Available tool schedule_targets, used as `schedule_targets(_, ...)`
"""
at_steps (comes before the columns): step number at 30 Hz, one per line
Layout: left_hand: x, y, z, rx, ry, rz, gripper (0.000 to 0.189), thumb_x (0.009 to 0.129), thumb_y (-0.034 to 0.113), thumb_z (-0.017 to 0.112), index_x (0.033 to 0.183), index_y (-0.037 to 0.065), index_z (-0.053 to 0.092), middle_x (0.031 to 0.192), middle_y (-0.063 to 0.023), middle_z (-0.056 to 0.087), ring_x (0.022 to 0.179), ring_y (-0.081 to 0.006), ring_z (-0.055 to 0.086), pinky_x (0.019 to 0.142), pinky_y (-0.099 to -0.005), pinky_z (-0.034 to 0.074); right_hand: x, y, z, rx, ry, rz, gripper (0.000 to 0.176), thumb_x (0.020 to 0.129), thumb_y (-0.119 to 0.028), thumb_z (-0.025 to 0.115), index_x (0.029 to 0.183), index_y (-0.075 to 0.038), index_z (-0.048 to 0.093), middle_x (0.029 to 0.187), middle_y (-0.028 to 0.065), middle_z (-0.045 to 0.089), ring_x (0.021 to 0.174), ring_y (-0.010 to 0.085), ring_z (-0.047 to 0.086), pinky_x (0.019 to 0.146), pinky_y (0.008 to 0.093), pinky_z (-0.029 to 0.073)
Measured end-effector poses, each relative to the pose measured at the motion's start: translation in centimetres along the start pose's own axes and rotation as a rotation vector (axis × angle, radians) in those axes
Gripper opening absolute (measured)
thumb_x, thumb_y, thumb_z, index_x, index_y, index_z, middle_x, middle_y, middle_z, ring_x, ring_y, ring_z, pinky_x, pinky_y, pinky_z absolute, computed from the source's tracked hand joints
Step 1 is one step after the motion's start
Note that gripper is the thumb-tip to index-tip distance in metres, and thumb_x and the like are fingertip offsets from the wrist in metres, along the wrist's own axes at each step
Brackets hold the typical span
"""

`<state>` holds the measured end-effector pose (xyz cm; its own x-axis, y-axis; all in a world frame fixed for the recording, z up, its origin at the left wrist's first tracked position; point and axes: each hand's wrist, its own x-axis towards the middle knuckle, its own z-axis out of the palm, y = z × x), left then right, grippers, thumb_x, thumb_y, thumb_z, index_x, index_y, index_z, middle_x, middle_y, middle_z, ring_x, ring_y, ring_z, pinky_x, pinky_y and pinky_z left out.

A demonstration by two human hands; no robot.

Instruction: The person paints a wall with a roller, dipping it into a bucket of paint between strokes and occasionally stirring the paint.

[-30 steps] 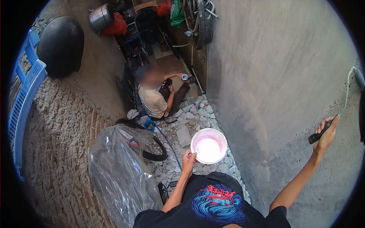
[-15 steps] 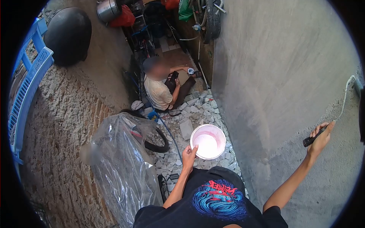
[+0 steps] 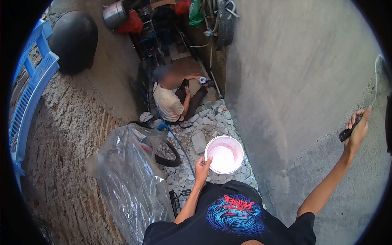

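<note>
My left hand (image 3: pixel 202 170) is closed on the rim of a white bucket (image 3: pixel 235 144) with pinkish stains on its inner wall. Something white and bright, like paint, covers its bottom. Out to the right, my right hand (image 3: pixel 358 130) grips the black handle of a paint roller (image 3: pixel 347 134). The roller's pale wire frame runs up from my fingers along the grey wall (image 3: pixel 286 94). Its head lies at the dark right edge of the view and is barely visible.
Broken rubble (image 3: pixel 212 122) covers the narrow passage floor. A seated person (image 3: pixel 169 102) holds a dark object and a small cup farther along. Clear plastic sheeting (image 3: pixel 130 175) drapes over something with a tyre at left. A blue plastic rack (image 3: pixel 30 94) and black helmet-like object (image 3: pixel 73 41) are upper left.
My right hand has moved up and to the right along the wall with the paint roller. The bucket and my left hand have stayed nearly in place.
</note>
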<state>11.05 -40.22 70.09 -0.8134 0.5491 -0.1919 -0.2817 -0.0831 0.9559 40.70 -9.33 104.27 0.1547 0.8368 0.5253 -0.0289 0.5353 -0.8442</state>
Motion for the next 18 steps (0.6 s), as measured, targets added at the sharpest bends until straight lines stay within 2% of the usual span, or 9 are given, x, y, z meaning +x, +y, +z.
schedule_targets(3,0.7,-1.8,-0.1,-0.011,-0.016,0.008,0.019,0.09,0.022,0.062,0.087,0.004,0.058,0.072,0.0026,0.056,0.06,-0.003,0.049,0.049,-0.0203,0.037,1.8,-4.7,1.7,-0.047,0.017,-0.106,0.047,0.093,-0.056,0.045,0.082,-0.01,0.05,0.057,-0.0069,0.039,0.045,0.0011,0.038,0.04,0.0164,0.035)
schedule_targets(4,-0.3,0.5,1.1,-0.029,-0.01,-0.019,0.018,0.09,0.021,0.061,0.085,0.005,0.055,0.073,0.0021,0.056,0.062,-0.0033,0.05,0.05,-0.0199,0.038,3.2,-5.5,1.7,-0.008,-0.017,-0.145,0.047,0.093,-0.055,0.046,0.081,-0.01,0.05,0.056,-0.0063,0.04,0.044,0.002,0.039,0.039,0.017,0.036)
schedule_targets(6,0.5,-1.3,0.0,-0.011,-0.033,-0.004,0.024,0.091,0.021,0.059,0.076,0.01,0.045,0.073,0.0007,0.055,0.063,-0.0048,0.052,0.051,-0.0202,0.039,5.6,-7.7,2.3,0.144,-0.048,-0.107,0.046,0.092,-0.054,0.048,0.077,-0.01,0.047,0.055,-0.0044,0.041,0.043,0.0033,0.042,0.039,0.0182,0.038)
schedule_targets(9,0.6,-1.0,0.1,-0.036,-0.084,-0.024,0.021,0.092,0.021,0.057,0.08,0.008,0.046,0.077,-0.001,0.056,0.066,-0.0073,0.053,0.054,-0.0216,0.04,7.5,-9.2,3.1,0.201,-0.04,-0.146,0.051,0.092,-0.056,0.047,0.072,-0.009,0.044,0.052,-0.001,0.043,0.042,0.0063,0.044,0.039,0.0219,0.04)
schedule_targets(10,1.3,-1.8,-0.7,-0.032,-0.115,-0.018,0.021,0.092,0.021,0.057,0.08,0.008,0.046,0.077,-0.001,0.056,0.066,-0.0073,0.053,0.054,-0.0216,0.04,7.4,-8.9,3.3,0.194,-0.012,-0.16,0.051,0.092,-0.056,0.047,0.072,-0.009,0.044,0.052,-0.001,0.043,0.042,0.0063,0.044,0.039,0.0219,0.04)
schedule_targets(11,2.1,-2.8,-1.7,0.131,-0.13,-0.005,0.02,0.092,0.021,0.056,0.101,0.004,0.049,0.092,-0.0059,0.057,0.079,-0.0136,0.055,0.064,-0.0269,0.045,7.2,-8.2,3.6,0.192,-0.003,-0.156,0.052,0.092,-0.056,0.046,0.07,-0.009,0.044,0.051,-0.0011,0.042,0.04,0.0064,0.044,0.038,0.022,0.04)
schedule_targets(12,2.8,-3.7,-2.5,0.294,-0.139,0.008,0.035,0.093,0.02,0.054,0.122,0.0,0.051,0.107,-0.0107,0.058,0.091,-0.0199,0.056,0.075,-0.0321,0.049,6.9,-7.3,3.8,0.19,0.001,-0.149,0.054,0.092,-0.057,0.045,0.069,-0.009,0.043,0.05,-0.0013,0.041,0.039,0.0065,0.043,0.037,0.022,0.039)
schedule_targets(16,5.3,-6.1,-3.0,0.104,-0.131,0.039,0.035,0.091,0.024,0.057,0.115,-0.002,0.055,0.099,-0.0098,0.06,0.085,-0.0181,0.054,0.071,-0.0308,0.047,3.0,-1.9,3.5,0.089,0.065,-0.074,0.056,0.092,-0.061,0.04,0.068,-0.01,0.041,0.046,-0.0021,0.037,0.036,0.0056,0.039,0.034,0.0219,0.037)
schedule_targets(18,5.0,-4.0,-2.4,0.238,-0.139,0.049,0.035,0.091,0.023,0.056,0.116,-0.002,0.055,0.1,-0.0102,0.059,0.085,-0.0185,0.054,0.071,-0.0312,0.047,0.3,1.4,3.3,0.045,0.096,-0.024,0.057,0.093,-0.059,0.037,0.066,-0.01,0.04,0.046,-0.0013,0.038,0.036,0.0066,0.039,0.034,0.0227,0.036)
